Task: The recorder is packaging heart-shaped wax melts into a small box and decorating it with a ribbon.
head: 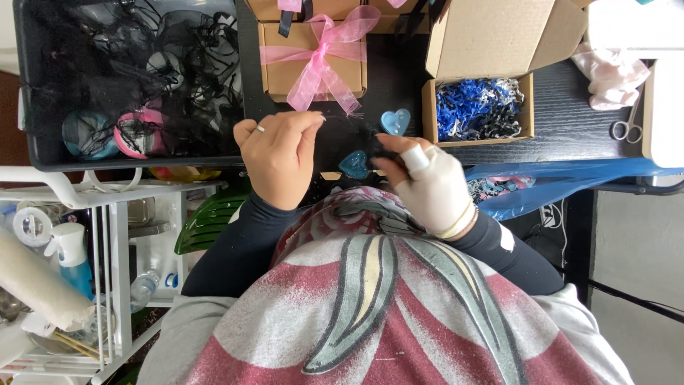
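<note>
Here, 2 hands over dark worktop (556, 121), working black mesh.
Left hand (279, 158) curled, fingers pinched shut on thin black strand; right hand (433, 187), partly wrapped in white, closed on bunched black mesh (381, 148) between both. 2 blue hearts (395, 121) just beside; pink-ribboned box (313, 65) behind; open box of blue shreds (476, 108) to right.

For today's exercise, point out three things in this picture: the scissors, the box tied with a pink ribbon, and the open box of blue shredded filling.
scissors (626, 129), head view, on the finger loops.
box tied with a pink ribbon (281, 71), head view, on the bare cardboard lid left of the bow.
open box of blue shredded filling (476, 34), head view, on the raised lid flap.
</note>
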